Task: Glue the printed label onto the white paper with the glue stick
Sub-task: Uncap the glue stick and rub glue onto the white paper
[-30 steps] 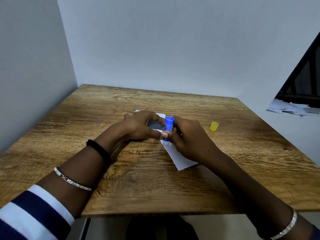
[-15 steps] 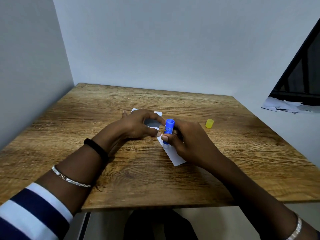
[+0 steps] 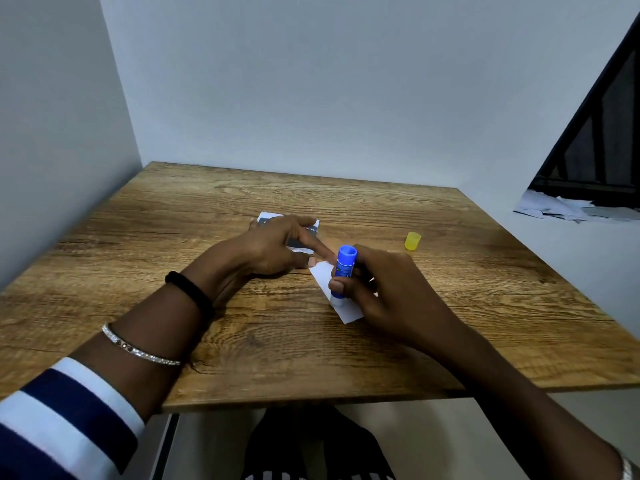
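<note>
A small strip of white paper [image 3: 346,310] lies near the middle of the wooden table [image 3: 277,334]. My right hand [image 3: 381,289] grips the blue glue stick [image 3: 344,268], held tip down on the strip. Just behind it lies the dark printed label [image 3: 311,227] with a white border, mostly covered by my left hand [image 3: 277,247]. The fingers of that hand reach over the label, with a fingertip pressing the paper's far end beside the stick.
The glue stick's yellow cap [image 3: 412,241] stands on the table to the right of my hands. White walls close in the table at the back and left. Loose papers [image 3: 561,207] lie on a ledge at the far right.
My right hand has slid the glue stick along the paper strip toward me. My left hand stays over the label. The camera has tilted slightly.
</note>
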